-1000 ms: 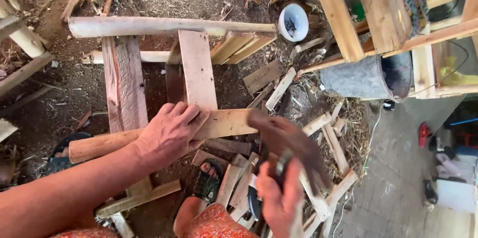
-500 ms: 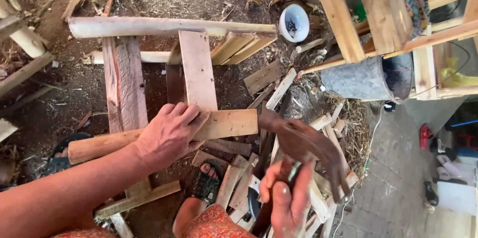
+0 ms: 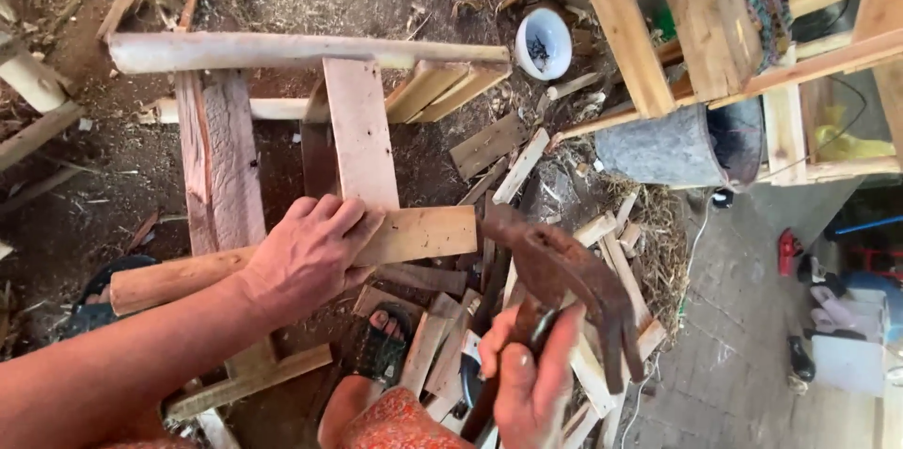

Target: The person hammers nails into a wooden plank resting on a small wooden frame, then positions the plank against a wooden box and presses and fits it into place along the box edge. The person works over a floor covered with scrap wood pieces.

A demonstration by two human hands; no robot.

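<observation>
The left hand [image 3: 306,256] lies palm down on a short pale board [image 3: 419,235]. Its fingers are spread flat across the board's left end and do not curl around it. The board rests crosswise on the near end of a reddish plank [image 3: 360,134] and on a round pole [image 3: 169,280] that runs out to the left under the wrist.

The right hand [image 3: 530,383] is raised just right of the board. Its fingers are closed around the handle of a rusty claw hammer [image 3: 564,275]. The hammer head sits above the hand, near the board's right end; whether it touches the board cannot be told. The claw curves down to the right.

The reddish plank and a second, wider plank [image 3: 221,162] run away from the person to a long pale pole [image 3: 282,49] that crosses their far ends.

Wood offcuts [image 3: 489,143] and straw litter the dirt floor. A sandalled foot [image 3: 381,346] stands below the board. A white bowl [image 3: 544,43] holding dark small parts sits on the floor beyond the frame. A grey metal bucket [image 3: 658,148] stands under a pale wooden rack [image 3: 649,35] at upper right.
</observation>
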